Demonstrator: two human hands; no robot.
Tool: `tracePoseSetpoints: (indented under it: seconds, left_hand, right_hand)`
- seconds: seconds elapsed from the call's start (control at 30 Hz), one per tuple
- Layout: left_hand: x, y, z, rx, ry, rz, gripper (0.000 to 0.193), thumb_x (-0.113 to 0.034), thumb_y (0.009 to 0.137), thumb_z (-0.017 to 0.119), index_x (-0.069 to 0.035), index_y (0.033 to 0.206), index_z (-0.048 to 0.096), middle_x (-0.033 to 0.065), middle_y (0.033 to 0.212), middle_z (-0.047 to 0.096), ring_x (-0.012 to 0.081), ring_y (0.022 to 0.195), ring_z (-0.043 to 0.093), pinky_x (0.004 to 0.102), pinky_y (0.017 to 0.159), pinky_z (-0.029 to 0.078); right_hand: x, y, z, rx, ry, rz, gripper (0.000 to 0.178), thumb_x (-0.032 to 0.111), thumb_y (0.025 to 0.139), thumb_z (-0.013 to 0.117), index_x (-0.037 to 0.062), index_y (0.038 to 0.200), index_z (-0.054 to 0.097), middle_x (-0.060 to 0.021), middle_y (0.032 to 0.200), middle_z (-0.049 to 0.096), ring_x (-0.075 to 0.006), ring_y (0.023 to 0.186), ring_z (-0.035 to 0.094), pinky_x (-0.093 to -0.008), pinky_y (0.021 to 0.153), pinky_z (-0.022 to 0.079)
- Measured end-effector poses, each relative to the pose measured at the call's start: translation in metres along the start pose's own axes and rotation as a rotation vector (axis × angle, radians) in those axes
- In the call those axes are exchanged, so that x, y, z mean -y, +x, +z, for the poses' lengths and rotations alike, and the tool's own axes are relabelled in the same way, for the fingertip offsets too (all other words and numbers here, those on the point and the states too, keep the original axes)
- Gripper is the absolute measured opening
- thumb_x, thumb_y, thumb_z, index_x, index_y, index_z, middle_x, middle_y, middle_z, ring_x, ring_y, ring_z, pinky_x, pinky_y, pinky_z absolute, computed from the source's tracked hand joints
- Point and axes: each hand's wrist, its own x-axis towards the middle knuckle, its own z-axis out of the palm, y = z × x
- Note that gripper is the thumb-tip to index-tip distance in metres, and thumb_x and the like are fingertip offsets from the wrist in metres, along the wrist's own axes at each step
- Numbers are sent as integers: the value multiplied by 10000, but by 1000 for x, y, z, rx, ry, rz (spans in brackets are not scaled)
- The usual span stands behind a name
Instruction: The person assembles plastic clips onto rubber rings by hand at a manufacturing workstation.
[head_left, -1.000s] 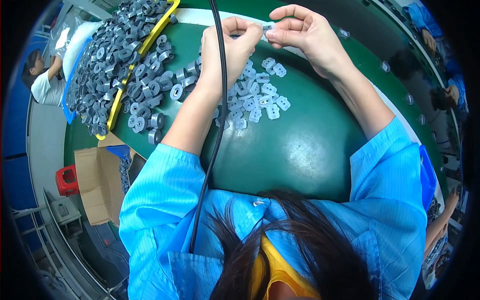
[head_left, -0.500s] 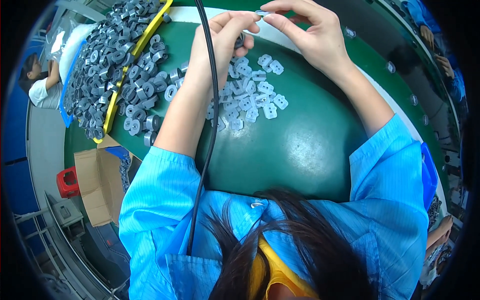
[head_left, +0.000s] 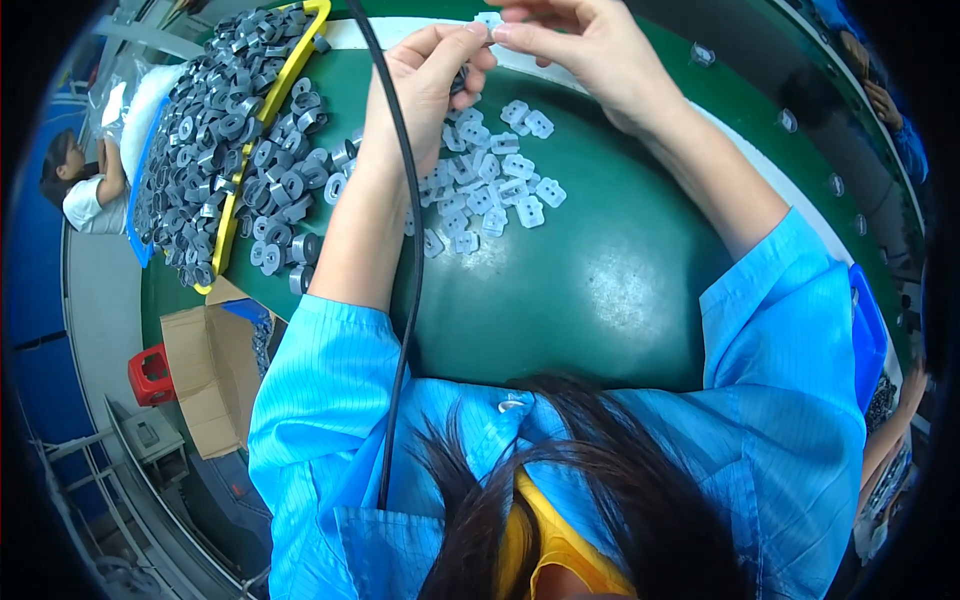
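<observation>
At the far edge of the green table my two hands meet fingertip to fingertip. A small translucent plastic piece (head_left: pixel 489 20) shows between them, pinched by the thumb and fingers of my right hand (head_left: pixel 610 65). My left hand (head_left: pixel 425 80) is closed, its thumb and forefinger touching near that piece. Its curled fingers also hold a dark grey ring-like part (head_left: pixel 460 80), mostly hidden. Just nearer than my left hand lies a loose group of similar translucent pieces (head_left: pixel 490 170), flat on the table. My left forearm covers some of them.
Many grey ring-shaped parts (head_left: pixel 205 130) heap in a tray with a yellow edge (head_left: pixel 236 190) at left; others (head_left: pixel 285 180) have spilled beside it. A black cable (head_left: pixel 405 170) hangs across my left forearm. Spaced translucent pieces (head_left: pixel 787 120) lie along a green strip at right. Other people sit nearby.
Both hands have shifted slightly left, along with the view. The translucent piece at my fingertips now shows more of its face; the grey part stays in my left hand.
</observation>
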Motion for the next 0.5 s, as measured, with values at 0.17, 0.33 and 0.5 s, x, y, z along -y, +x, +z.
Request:
tracePoseSetpoints:
  seconds: [0.17, 0.33, 0.5]
  left_hand:
    - [0, 0, -4, 62, 149, -46, 169, -133, 921, 578, -20, 1042, 613, 21, 898, 612, 107, 765, 554, 218, 666, 433]
    - [2, -2, -3, 62, -7, 1, 401, 30, 866, 526, 47, 1262, 468, 110, 1141, 551, 221, 1107, 555, 359, 978, 448]
    - [5, -2, 2, 22, 245, 183, 393, -19, 878, 635, 79, 1215, 458, 140, 1105, 598, 196, 1015, 632, 273, 860, 516]
  right_hand:
    - [21, 13, -18, 254, -74, 261, 231, 75, 848, 697, -73, 1022, 661, -79, 846, 689, -99, 701, 618, -230, 665, 517]
    - [4, 17, -35, 61, 122, 391, 190, 39, 836, 694, -72, 988, 667, -112, 851, 683, -145, 730, 651, -240, 702, 538]
    - [8, 14, -30, 123, 204, 335, 159, 63, 842, 696, -61, 941, 683, -111, 857, 687, -146, 745, 648, -243, 700, 533]
